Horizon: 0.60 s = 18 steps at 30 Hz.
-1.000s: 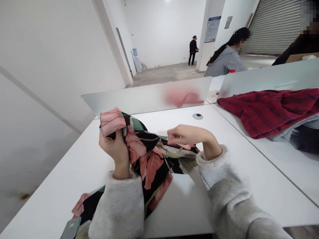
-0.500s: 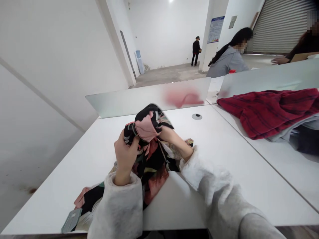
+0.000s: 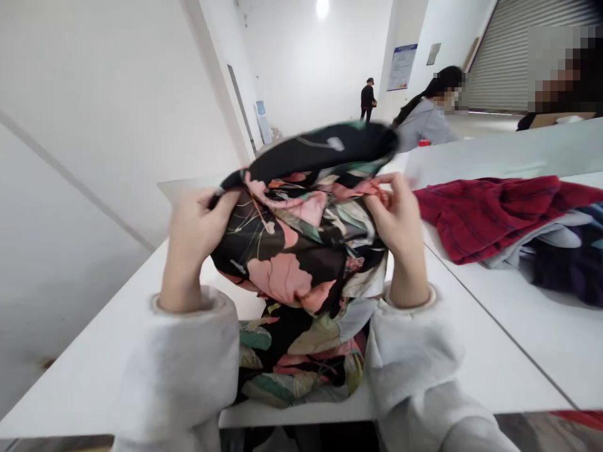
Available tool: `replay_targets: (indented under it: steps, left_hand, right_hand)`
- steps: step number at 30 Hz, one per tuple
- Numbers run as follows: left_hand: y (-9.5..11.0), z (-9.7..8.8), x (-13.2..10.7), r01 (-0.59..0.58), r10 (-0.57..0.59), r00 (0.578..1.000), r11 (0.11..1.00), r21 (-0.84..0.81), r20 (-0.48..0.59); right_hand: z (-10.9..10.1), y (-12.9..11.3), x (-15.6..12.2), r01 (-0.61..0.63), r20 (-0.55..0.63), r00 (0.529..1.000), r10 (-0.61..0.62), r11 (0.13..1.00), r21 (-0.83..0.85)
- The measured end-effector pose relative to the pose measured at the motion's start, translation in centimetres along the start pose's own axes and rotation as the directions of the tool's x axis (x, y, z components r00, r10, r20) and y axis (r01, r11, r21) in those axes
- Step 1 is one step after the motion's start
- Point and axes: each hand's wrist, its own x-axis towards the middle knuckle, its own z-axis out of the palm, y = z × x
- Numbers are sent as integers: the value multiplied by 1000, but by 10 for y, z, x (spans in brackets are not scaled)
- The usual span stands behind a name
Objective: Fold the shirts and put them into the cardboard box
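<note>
Two hands, the left hand (image 3: 195, 245) and the right hand (image 3: 398, 235), held a black floral garment (image 3: 301, 263) up off the white table (image 3: 94, 351), its lower part bunched on the tabletop just below and between them. Left hand was closed on the garment's upper edge, thumb and fingers pinching, slightly blurred. Right hand was also closed, fingers curled and pinching a pink-and-black fold at the garment's right side. Both grey fleece sleeves (image 3: 414, 358) ran back toward the camera. The raised cloth stood in the way, hiding most of what lay directly ahead of the hands. Just right of the right hand, a red plaid shirt (image 3: 494, 216) lay on a neighbouring white tabletop, on top of grey and dark clothes (image 3: 556, 251). Beyond the right hand stood a frosted divider panel (image 3: 499, 154), with a co-worker in a grey hoodie (image 3: 424, 122) behind it. Far beyond the hands, a person in black (image 3: 367, 100) stood near a water dispenser (image 3: 262, 122).
</note>
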Motion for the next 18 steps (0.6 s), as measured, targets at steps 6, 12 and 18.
replay_targets:
  steps: [6, 12, 18]
  left_hand:
    - [-91, 66, -7, 116, -132, 977, 988, 99, 165]
    - [-161, 54, -45, 192, -455, 668, 870, 454, 589]
    - [-166, 48, -72, 129, -544, 95, 837, 531, 834]
  right_hand:
    - [45, 66, 9, -120, 252, 941, 228, 916, -383]
    - [34, 104, -3, -22, 599, 390, 699, 658, -753]
    - [2, 108, 0, -232, 592, 100, 800, 597, -768]
